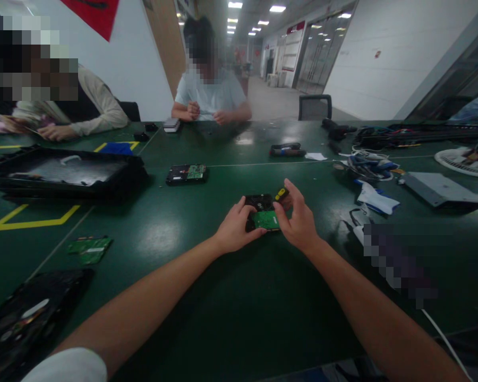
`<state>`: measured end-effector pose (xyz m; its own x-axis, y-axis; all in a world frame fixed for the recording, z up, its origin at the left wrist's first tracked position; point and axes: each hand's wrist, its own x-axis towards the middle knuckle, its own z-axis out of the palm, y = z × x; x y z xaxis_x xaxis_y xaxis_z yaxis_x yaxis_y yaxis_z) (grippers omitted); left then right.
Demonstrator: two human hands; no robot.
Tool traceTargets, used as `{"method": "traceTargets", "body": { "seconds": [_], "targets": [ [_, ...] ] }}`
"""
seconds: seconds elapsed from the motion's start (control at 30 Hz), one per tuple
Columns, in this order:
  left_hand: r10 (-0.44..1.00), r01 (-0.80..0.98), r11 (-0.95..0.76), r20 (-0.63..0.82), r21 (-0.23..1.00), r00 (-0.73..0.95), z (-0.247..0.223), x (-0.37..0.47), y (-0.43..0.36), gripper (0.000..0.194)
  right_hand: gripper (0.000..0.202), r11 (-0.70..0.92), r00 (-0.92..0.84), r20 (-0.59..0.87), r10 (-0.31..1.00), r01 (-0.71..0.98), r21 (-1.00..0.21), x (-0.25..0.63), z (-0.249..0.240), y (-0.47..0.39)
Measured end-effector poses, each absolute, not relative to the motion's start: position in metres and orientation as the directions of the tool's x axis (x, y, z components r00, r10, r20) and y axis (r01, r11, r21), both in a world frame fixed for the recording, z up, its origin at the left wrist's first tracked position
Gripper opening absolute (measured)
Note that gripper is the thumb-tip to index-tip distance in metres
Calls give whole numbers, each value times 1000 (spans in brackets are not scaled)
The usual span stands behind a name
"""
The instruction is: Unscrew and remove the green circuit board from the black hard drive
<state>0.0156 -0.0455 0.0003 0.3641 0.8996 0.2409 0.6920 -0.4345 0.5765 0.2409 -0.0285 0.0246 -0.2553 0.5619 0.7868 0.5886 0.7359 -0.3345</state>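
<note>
A hard drive (258,202) with a green circuit board (266,219) on its face lies on the table in front of me. My left hand (236,227) grips its left side, with the thumb along the near edge and the fingers at the far edge. Between the thumb and fingers of my right hand (299,220) is a screwdriver (281,194) with a black and yellow handle, held above the drive's right side. Its tip is too small to make out. Farther off to the left sits a second hard drive (186,173), its green board facing up.
Black trays (69,167) stand at the left; a loose circuit board (90,248) and a black casing (35,313) lie nearer. Cables (370,163), a grey metal box (442,188) and a white-blue wrapper (377,199) occupy the right. Two people (213,95) sit across the table.
</note>
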Motion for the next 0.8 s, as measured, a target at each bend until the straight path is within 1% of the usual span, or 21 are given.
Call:
{"method": "traceTargets", "body": {
  "seconds": [0.43, 0.67, 0.8],
  "targets": [
    [903, 693, -426, 221, 582, 369, 4, 15, -47, 60, 70, 715, -237, 783, 575, 610, -340, 241, 25, -29],
    [904, 695, -424, 223, 581, 365, 4, 15, -46, 60, 72, 715, -208, 826, 524, 635, -293, 241, 22, -27],
    [905, 690, -421, 222, 589, 363, 3, 16, -47, 60, 72, 698, -212, 796, 567, 636, -328, 241, 25, -28]
  ]
}}
